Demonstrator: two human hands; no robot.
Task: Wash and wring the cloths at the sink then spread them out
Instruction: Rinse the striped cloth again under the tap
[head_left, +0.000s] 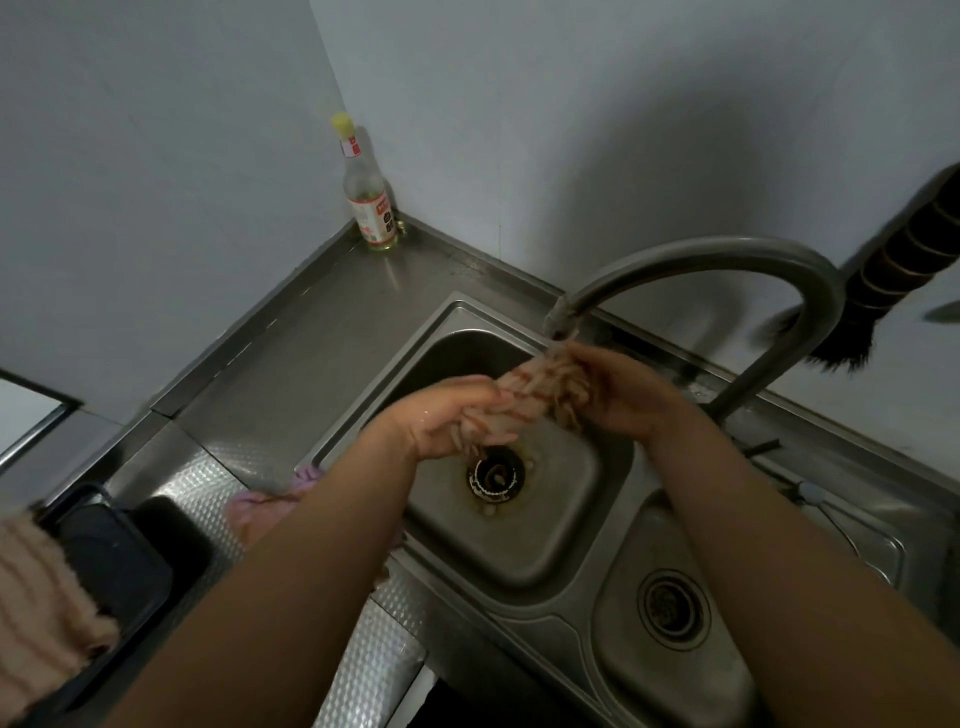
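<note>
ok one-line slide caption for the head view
Both hands, left and right, grip a twisted pink cloth under the faucet over the sink.

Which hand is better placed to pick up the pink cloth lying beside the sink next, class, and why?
Left. Both the left hand and right hand grip the striped cloth under the faucet, but the pink cloth lies on the counter just under the left forearm, across the basin from the right hand.

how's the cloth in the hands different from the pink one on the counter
The cloth in the hands is pale beige, twisted into a rope and gripped at the ends by the left hand and right hand under the tap. The pink cloth lies bunched and untouched beside the sink.
</note>
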